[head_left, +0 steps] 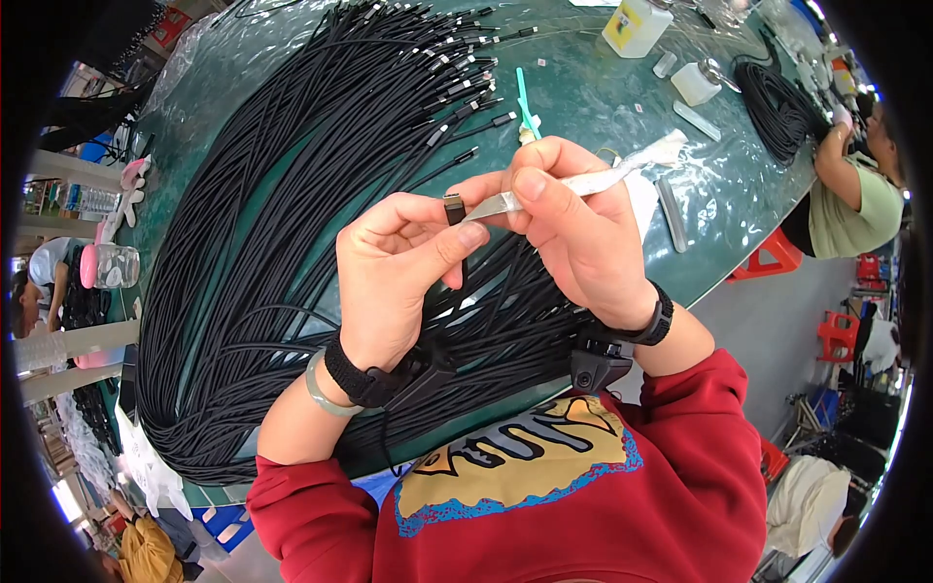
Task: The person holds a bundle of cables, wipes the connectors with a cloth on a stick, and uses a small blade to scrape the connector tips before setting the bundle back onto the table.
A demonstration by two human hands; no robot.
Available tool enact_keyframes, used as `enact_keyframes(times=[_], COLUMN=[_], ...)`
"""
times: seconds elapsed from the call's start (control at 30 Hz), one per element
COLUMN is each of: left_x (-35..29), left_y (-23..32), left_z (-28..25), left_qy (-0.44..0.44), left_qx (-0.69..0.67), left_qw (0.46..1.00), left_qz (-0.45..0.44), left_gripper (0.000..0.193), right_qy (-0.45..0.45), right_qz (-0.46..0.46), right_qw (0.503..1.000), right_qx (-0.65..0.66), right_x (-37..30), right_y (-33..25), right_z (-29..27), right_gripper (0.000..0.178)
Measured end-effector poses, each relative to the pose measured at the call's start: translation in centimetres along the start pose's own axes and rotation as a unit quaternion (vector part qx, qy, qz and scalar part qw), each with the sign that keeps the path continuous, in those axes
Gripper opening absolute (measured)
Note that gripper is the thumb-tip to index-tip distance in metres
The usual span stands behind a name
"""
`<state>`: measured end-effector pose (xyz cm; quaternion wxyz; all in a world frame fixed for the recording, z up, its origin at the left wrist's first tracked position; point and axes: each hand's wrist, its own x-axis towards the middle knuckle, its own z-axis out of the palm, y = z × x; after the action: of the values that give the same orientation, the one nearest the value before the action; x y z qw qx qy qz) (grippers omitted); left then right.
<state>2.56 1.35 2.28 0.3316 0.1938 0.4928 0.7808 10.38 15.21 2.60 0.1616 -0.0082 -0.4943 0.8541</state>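
Between the thumb and fingers of my left hand [403, 248] is the end of a black cable, its plug [454, 208] pointing up with a metal tip. My right hand [578, 219] grips a craft knife [598, 182] whose handle is wrapped in whitish material. The knife's pointed blade [494, 206] lies against the plug's side, close to my left thumb. Beneath and beyond both hands spreads a large bundle of black cables [253, 214], with many plug ends [457, 83] gathered at the far side.
On the green table [583, 107] stand a white bottle [637, 27] and a smaller dispenser bottle [696, 84]. A metal strip [672, 216] lies right of my hand. At the far right a co-worker [855, 189] sits by a coiled cable bundle [777, 112]. Red stools [768, 257] stand beyond the edge.
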Motion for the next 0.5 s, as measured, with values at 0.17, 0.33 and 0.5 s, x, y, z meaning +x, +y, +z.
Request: enact_keyframes(times=[0.17, 0.33, 0.5], left_x=[0.15, 0.03, 0.0], left_y=[0.56, 0.83, 0.69], left_z=[0.27, 0.64, -0.11], left_qy=[-0.01, 0.004, 0.017], left_qx=[0.008, -0.007, 0.027], left_qw=[0.999, 0.999, 0.999], left_qz=[-0.038, -0.046, -0.009], left_gripper=[0.016, 0.018, 0.017], right_qy=[0.012, 0.034, -0.019], right_qz=[-0.065, -0.076, -0.101], right_qw=[0.997, 0.994, 0.983], right_qx=[-0.028, -0.075, -0.154], right_x=[0.18, 0.08, -0.09], right_y=[-0.31, -0.61, -0.61], right_z=[0.1, -0.67, -0.48], right_gripper=[0.013, 0.016, 0.012])
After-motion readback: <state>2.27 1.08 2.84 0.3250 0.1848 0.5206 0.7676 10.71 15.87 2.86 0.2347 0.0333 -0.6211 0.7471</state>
